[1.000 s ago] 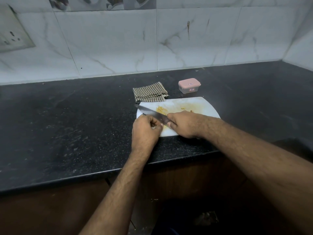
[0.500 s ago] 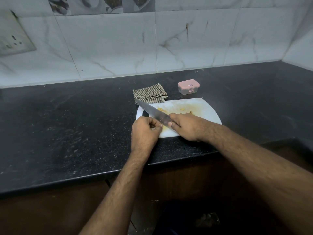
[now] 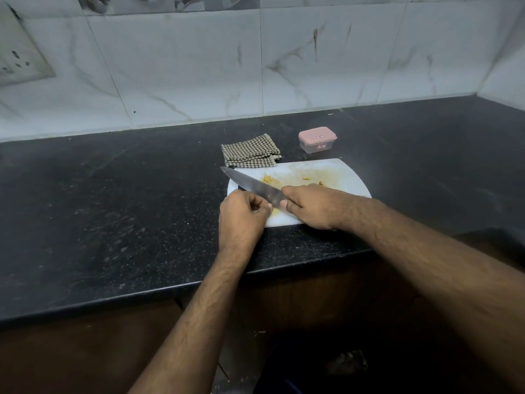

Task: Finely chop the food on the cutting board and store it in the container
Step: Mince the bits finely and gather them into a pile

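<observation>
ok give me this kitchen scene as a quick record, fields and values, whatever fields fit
surface: black counter
board: white cutting board at the counter's front edge
food: yellowish bits on the board
knife: blade angled over the board's left end
right hand: grips the knife
left hand: curled beside the blade; what it holds is hidden
container: pink-lidded box behind the board, lid on
cloth: checked cloth behind the board

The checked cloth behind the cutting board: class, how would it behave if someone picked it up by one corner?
The folded brown-and-white checked cloth would probably go floppy and unfold, since it lies in soft, uneven layers. It likely feels light, being thin and flat on the black stone counter. It seems unlikely to slip, given its woven texture.
</observation>
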Demonstrator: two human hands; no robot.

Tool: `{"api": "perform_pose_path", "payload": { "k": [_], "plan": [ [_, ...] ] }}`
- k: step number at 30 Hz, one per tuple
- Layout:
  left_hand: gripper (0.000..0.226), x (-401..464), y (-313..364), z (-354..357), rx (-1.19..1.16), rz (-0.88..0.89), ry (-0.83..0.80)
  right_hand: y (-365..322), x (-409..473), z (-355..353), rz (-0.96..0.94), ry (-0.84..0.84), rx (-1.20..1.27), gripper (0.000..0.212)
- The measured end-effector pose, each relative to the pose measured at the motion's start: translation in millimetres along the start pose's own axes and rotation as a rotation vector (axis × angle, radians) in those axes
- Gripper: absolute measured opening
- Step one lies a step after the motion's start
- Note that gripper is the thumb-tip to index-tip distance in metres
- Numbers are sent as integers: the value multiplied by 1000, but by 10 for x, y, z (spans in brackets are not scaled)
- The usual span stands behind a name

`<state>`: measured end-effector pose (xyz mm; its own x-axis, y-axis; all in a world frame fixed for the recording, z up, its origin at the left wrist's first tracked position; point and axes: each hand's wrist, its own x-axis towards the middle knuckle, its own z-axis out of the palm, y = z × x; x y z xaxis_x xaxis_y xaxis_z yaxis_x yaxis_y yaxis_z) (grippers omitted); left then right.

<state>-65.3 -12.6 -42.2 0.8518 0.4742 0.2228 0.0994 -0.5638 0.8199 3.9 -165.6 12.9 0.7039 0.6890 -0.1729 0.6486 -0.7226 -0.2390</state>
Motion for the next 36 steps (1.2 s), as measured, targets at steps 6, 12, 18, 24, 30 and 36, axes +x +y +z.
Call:
{"api": "perform_pose_path", "payload": {
  "k": [6,12,18,24,30,36],
  "plan": [
    [13,7,-18,10,1,1,10,4,14,-23,-13,-9,-39,18],
    [11,25,-30,9,1,4,6,-32,78,-41,1,-53,-81,17],
    [11,26,-25,2,-5,1,0,-47,99,-61,25,-73,-132,17],
    [10,15,14,-10,-8,-8,-2,-55,92,-31,37,-36,-129,22],
    [13,8,6,-12,-6,-14,-8,-48,65,30,83,24,-76,30],
    [16,3,19,-17,-12,-23,-8,-4,47,43,53,35,-63,19]
  ]
}}
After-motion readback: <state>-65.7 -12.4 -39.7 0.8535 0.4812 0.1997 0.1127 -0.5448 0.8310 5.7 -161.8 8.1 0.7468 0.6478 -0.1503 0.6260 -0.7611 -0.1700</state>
